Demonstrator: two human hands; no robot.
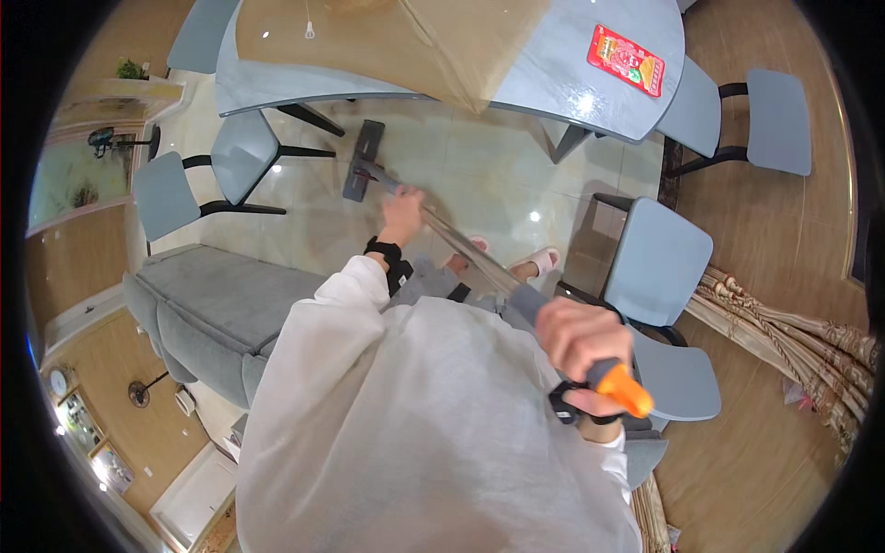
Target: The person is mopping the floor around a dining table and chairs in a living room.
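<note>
A flat mop with a metal pole (477,256) runs slantwise across my front. Around the grey grip near its orange end cap (626,391) my right hand (584,339) is closed. Further down the pole, close to the head, my left hand (403,216) grips it. The dark rectangular mop head (364,160) rests on the glossy tiled floor (456,152), between the table and the grey chair on the left. Both wrists bear black bands.
The marbled table (539,76) with a brown cover and a red packet (626,61) stands ahead. Grey chairs (242,155) stand left, others (660,259) right. A grey sofa (214,290) lies at left, bundled curtains (781,339) at right. My slippered feet (536,263) are below the pole.
</note>
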